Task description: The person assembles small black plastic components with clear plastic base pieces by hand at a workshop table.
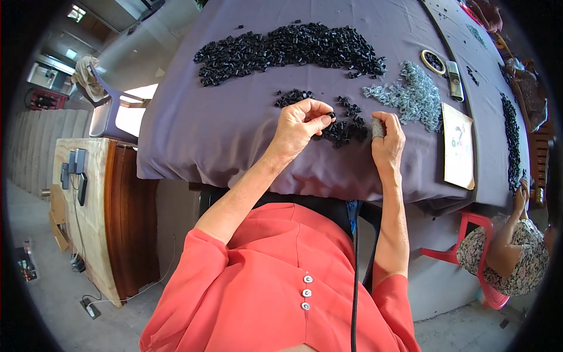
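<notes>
My left hand [300,128] pinches a small black plastic piece [332,115] between thumb and fingertips, a little above the table. My right hand [387,144] is closed, fingers curled against the thumb. A grey wrap [377,128] covers one of its digits. Whatever its fingertips may hold is too small to tell. Below and between my hands lies a loose cluster of small black pieces [340,134]. Farther back spreads a large heap of the same black pieces [293,47]. Small clear pieces [413,94] are piled just beyond my right hand.
A tape ring [424,56] encircles black pieces at the right, beside a small oblong case [454,81] and a flat board [458,146]. Purple cloth [193,129] covers the table. Another person [504,252] sits at right on a red chair [478,218]. A wooden cabinet [126,217] stands left.
</notes>
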The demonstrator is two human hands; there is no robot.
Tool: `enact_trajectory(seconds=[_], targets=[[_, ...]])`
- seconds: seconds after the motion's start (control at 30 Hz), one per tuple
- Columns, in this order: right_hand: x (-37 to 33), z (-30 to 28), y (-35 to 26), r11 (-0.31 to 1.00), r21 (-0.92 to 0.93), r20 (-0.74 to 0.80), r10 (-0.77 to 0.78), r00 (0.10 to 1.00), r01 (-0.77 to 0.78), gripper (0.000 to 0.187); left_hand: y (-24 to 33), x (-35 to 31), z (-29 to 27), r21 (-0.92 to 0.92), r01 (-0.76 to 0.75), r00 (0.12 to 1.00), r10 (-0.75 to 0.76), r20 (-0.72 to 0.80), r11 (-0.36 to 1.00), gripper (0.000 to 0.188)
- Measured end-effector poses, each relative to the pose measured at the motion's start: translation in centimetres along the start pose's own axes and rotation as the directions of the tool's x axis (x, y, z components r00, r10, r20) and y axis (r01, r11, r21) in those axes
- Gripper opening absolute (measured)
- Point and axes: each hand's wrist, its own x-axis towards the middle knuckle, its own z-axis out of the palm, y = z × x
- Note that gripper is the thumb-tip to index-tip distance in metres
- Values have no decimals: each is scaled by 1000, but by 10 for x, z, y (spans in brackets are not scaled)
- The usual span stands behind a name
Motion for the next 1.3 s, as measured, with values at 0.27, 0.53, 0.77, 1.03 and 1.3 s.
enact_trajectory(seconds=[0.27, 0.53, 0.77, 1.03, 1.3], targets=[[-3, -6, -53, 916, 397, 84, 27, 996, -58, 30, -4, -7, 8, -42, 50, 998, -48, 33, 998, 12], [-7, -1, -60, 914, 397, 192, 10, 981, -87, 34, -5, -11, 13, -27, 56, 997, -55, 51, 998, 14], [-7, -1, -63, 922, 373, 216, 27, 976, -108, 30, -8, -12, 10, 7, 49, 998, -49, 48, 999, 14], [-16, 11, -66, 858, 489, 188, 72, 980, -157, 21, -9, -17, 4, -188, 47, 998, -36, 60, 981, 12], [-13, 19, -70, 922, 386, 190, -51, 981, -27, 24, -2, -29, -17, -213, 57, 998, -57, 3, 975, 10]])
